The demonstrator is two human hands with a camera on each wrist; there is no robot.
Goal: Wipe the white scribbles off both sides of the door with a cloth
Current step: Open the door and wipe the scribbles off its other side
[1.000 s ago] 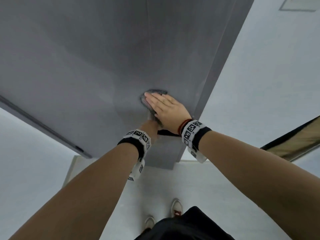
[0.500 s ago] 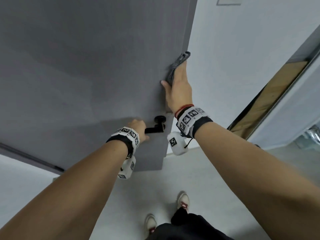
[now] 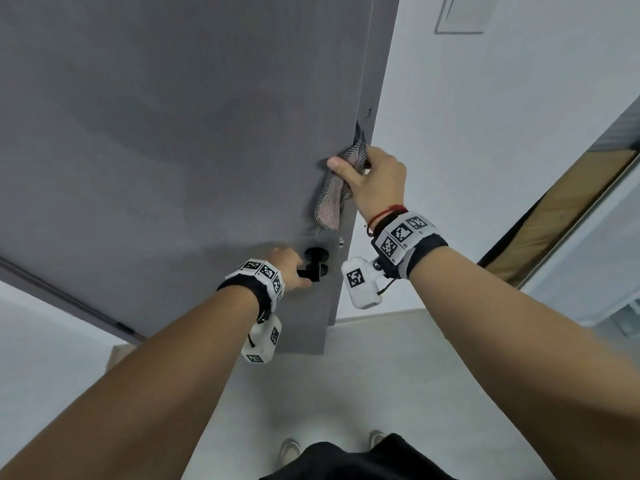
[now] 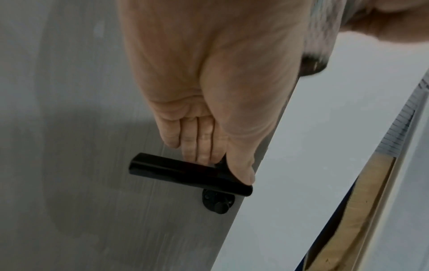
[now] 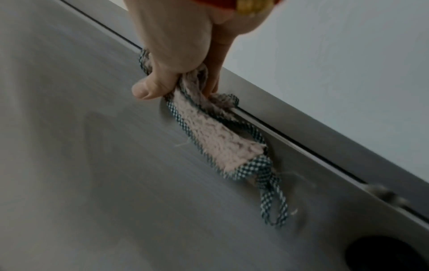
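A grey door point(image 3: 173, 133) fills the left of the head view, its free edge running down the middle. My right hand point(image 3: 375, 178) grips a pink cloth with checked trim point(image 3: 332, 199) at that edge, thumb on the near face and fingers wrapped round the edge. The cloth point(image 5: 218, 135) hangs down the face, a checked loop dangling below. My left hand point(image 3: 289, 268) holds the black lever handle point(image 3: 313, 268); fingers curl over the handle point(image 4: 185, 172) in the left wrist view. No white scribbles show on the near face.
A white wall point(image 3: 485, 150) stands behind the door's edge. A wood-coloured panel in a dark frame point(image 3: 561, 216) leans at the right. My feet point(image 3: 291, 452) stand on a pale floor. A black round fitting point(image 5: 383, 254) sits below the cloth.
My right hand left the door's face, where it pressed the cloth flat, and now grips the cloth at the door's edge. The door has swung, showing more wall. My left hand stays on the handle.
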